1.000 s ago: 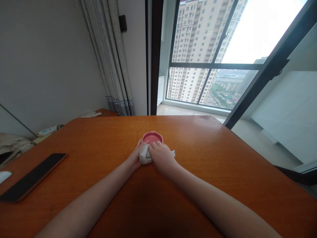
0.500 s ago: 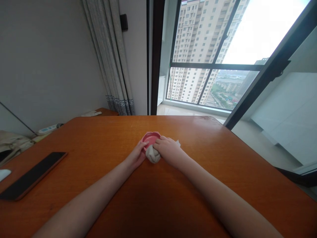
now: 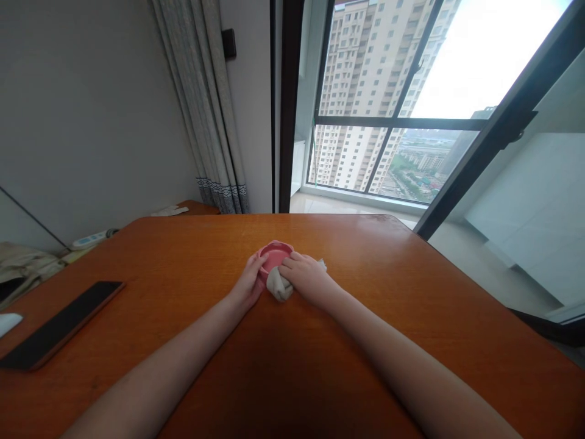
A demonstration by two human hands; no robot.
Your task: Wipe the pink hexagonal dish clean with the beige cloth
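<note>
A small pink dish (image 3: 275, 253), round inside with a scalloped rim, is tilted toward me above the wooden table. My left hand (image 3: 249, 281) grips its left side, thumb over the rim and the other fingers underneath, mostly hidden. In my right hand (image 3: 307, 275) a bunched greyish-white cloth (image 3: 280, 286) is pressed against the dish's near right rim. One end of the cloth sticks out beyond the knuckles on the far side of that hand.
The brown wooden table (image 3: 196, 250) spreads around both forearms. At the left lies a long black flat panel (image 3: 64, 326), with a white object (image 3: 8, 323) cut off beside it. A grey curtain (image 3: 205, 122) and a large window (image 3: 388, 122) stand beyond the table.
Both hands have shifted slightly left together with the dish and the cloth. More of the dish's inside shows now. Both hands keep their hold.
</note>
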